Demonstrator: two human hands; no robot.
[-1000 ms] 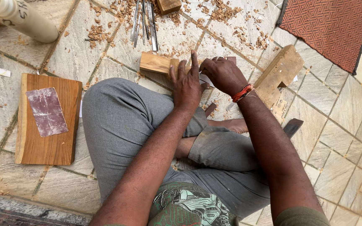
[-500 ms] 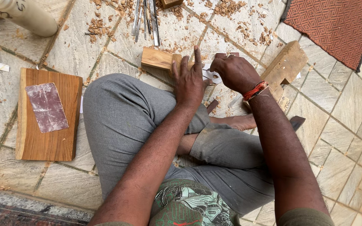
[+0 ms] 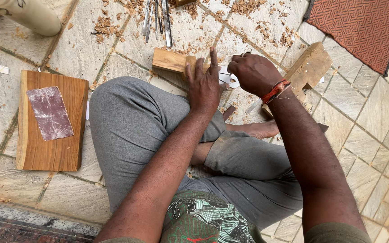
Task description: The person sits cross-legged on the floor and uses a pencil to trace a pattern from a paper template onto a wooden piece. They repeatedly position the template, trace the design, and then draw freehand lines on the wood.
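Wood shavings (image 3: pixel 257 27) litter the upper floor; left hand (image 3: pixel 203 83) presses the small pale wooden block (image 3: pixel 172 60) flat, right hand (image 3: pixel 253 72) clenched beside it, content hidden; carving looks midway

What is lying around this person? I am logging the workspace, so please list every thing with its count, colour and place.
wood block: one, light brown, on the floor under the left hand
wood chunk: one, tan, right of the right hand
board: one, brown, floor at left
sandpaper: one sheet, reddish grey, on the board
metal tools: several, grey, top centre
shavings: many, tan, scattered at top
mat: one, red, top right
left hand: flat on the wood block
right hand: fisted, red wristband
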